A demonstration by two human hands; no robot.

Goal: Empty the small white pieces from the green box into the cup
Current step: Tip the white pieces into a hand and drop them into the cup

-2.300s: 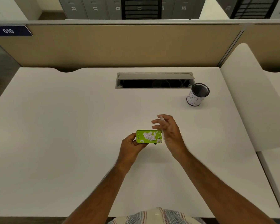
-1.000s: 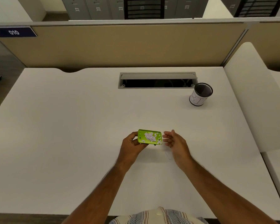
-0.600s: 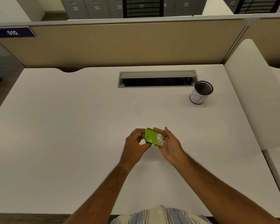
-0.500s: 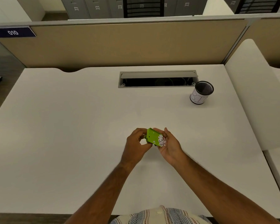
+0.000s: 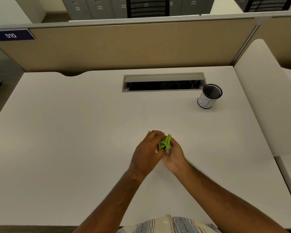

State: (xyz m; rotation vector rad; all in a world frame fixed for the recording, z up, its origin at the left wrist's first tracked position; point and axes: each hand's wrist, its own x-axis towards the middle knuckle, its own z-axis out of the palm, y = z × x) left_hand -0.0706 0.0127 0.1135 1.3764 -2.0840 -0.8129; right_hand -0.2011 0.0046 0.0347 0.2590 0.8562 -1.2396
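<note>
My left hand (image 5: 147, 151) grips the small green box (image 5: 166, 143), tipped steeply on its edge toward my right palm. My right hand (image 5: 174, 154) is cupped against the box's open side, and the small white pieces (image 5: 168, 150) show as a pale heap between box and palm. Both hands hover over the middle of the white desk (image 5: 74, 140). The cup (image 5: 209, 96), black mesh with a white label, stands upright far to the right at the back, well apart from my hands.
An open grey cable slot (image 5: 163, 82) is set into the desk just left of the cup. A beige partition (image 5: 124, 46) closes the back, and a white side panel (image 5: 262, 98) rises along the right edge.
The box went from lying flat in my left hand to tipped on edge. My right hand closed in under it and the white pieces slid into its palm.
</note>
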